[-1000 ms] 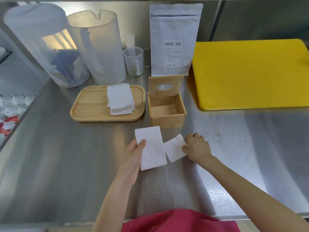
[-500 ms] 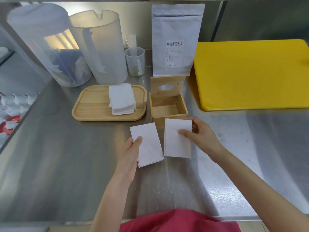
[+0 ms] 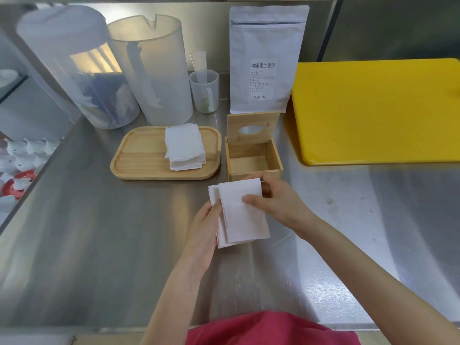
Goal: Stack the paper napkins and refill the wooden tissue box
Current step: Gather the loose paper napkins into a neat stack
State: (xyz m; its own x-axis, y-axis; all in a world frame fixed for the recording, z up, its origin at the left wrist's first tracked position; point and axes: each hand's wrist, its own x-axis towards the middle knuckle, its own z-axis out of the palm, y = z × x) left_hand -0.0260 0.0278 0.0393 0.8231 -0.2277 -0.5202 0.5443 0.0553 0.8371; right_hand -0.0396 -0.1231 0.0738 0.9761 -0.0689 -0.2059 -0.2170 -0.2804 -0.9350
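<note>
A white folded napkin (image 3: 242,215) lies on top of a second napkin (image 3: 214,195), slightly offset to the right. My left hand (image 3: 205,227) grips the lower one from the left side. My right hand (image 3: 273,202) pinches the upper napkin at its right edge, thumb on top. Just behind them stands the wooden tissue box (image 3: 254,158), empty, its slotted lid (image 3: 252,128) tipped up at the back. A pile of more napkins (image 3: 184,146) rests on the wooden tray (image 3: 142,158) to the left of the box.
Two translucent pitchers (image 3: 151,68) and a small measuring cup (image 3: 205,92) stand behind the tray. A white tea pouch (image 3: 265,58) rises behind the box. A yellow cutting board (image 3: 375,110) fills the right. The steel counter's left edge drops to a bin of white items (image 3: 17,165).
My right hand picked a napkin off the counter, lifted it, and brought it left onto the napkin in my left hand. The two napkins now overlap.
</note>
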